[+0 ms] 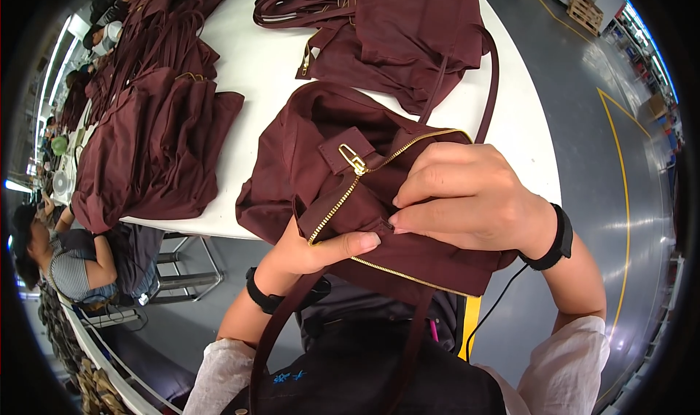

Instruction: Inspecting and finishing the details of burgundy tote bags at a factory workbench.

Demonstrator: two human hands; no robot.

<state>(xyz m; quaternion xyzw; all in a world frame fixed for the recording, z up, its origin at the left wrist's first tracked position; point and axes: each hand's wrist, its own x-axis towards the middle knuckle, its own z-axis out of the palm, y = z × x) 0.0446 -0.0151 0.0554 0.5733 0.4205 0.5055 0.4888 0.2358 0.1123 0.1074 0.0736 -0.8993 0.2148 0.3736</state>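
A maroon fabric bag (pixel 292 134) lies at the table's near edge, its gold zipper (pixel 332 209) partly undone and spread in a V. The gold zipper pull (pixel 353 157) sits on a fabric tab at the point of the V. My left hand (pixel 317 249) grips the bag from the left, thumb on top of the cloth and the other fingers hidden beneath it. With fingers pinched together, my right hand (pixel 467 200) holds the bag's fabric beside a small dark slit near my left thumb. What lies between those fingertips is hidden. Long maroon straps (pixel 281 327) hang over my lap.
More maroon bags (pixel 419 28) lie at the far side of the white table (pixel 529 123). Another pile (pixel 157 145) stands on the left. A person (pixel 80 258) sits beyond it, near a metal stool (pixel 186 269). Grey floor with yellow lines (pixel 616 160) runs along the right.
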